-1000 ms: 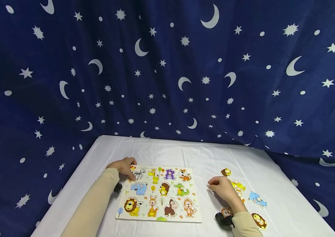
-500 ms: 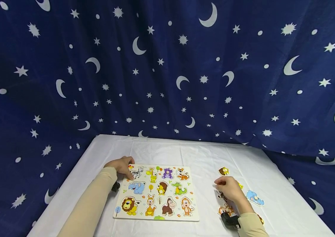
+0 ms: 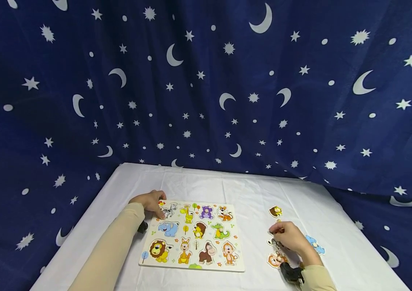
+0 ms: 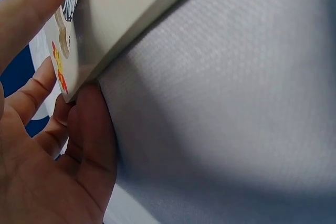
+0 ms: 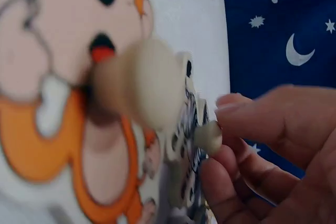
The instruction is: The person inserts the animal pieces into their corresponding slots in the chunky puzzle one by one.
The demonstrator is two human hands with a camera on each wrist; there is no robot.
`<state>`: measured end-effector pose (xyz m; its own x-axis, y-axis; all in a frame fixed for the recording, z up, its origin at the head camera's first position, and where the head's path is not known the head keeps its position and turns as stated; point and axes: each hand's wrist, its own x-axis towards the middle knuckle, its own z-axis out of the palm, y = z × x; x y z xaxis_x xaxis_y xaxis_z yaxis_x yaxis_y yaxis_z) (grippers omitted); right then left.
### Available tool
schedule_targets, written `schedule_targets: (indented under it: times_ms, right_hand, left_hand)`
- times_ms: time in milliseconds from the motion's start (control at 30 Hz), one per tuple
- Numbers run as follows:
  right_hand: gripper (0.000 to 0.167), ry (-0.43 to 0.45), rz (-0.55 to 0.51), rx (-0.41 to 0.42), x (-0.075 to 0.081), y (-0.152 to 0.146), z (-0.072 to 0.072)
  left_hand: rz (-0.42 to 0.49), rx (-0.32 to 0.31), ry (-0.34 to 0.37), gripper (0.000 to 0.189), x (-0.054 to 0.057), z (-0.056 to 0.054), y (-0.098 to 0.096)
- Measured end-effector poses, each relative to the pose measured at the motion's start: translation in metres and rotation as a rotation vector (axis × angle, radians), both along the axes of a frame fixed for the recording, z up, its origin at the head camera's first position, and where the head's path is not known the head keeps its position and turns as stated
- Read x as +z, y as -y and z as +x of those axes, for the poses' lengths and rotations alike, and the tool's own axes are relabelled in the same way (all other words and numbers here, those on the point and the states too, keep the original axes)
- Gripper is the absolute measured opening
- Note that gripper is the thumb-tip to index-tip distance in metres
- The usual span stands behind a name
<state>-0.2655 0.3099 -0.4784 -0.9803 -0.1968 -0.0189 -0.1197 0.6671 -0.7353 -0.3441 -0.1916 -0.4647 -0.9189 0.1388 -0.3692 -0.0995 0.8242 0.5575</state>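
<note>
A wooden animal puzzle board [image 3: 176, 242] lies flat on the white-covered table, left of centre in the head view. My left hand [image 3: 149, 203] grips its far left corner, thumb over the printed zebra and fingers at the edge [image 4: 84, 72]. To the board's right, my right hand [image 3: 293, 237] is over a zebra puzzle piece [image 3: 274, 243]. In the right wrist view, thumb and fingers pinch the wooden knob [image 5: 208, 137] of that piece. Close beside it lies a monkey piece [image 3: 275, 260], whose large knob [image 5: 152, 85] fills the foreground of that view.
Beyond the right hand lies a hedgehog piece [image 3: 275, 211]. A blue elephant piece [image 3: 315, 244] is to its right, partly covered by the hand. Knobbed bear [image 3: 206, 212] and crocodile [image 3: 221, 232] pieces sit in the board. A dark starry curtain [image 3: 206, 101] hangs behind the table.
My right hand has moved right and toward the body, from bare cloth beside the board to the zebra piece. The left hand keeps its grip on the board's corner.
</note>
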Motion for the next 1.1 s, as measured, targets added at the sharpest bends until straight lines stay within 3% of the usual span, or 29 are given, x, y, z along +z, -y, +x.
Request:
schedule_targets:
  times_ms: [267,900,1100]
  right_hand:
    - [0.025,0.031,-0.038,0.206,-0.001,-0.012,-0.001]
    - [0.012,0.049,-0.101,0.251,-0.001,-0.019,-0.003]
    - [0.012,0.042,-0.085,0.227,-0.002,-0.018,-0.004]
  left_hand:
    - [0.001,0.009,0.005,0.055,0.001,0.001,0.0]
    - [0.013,-0.031,-0.046,0.056,-0.003,0.001,0.002]
    - [0.028,-0.034,-0.058,0.056,-0.002,0.002,0.002]
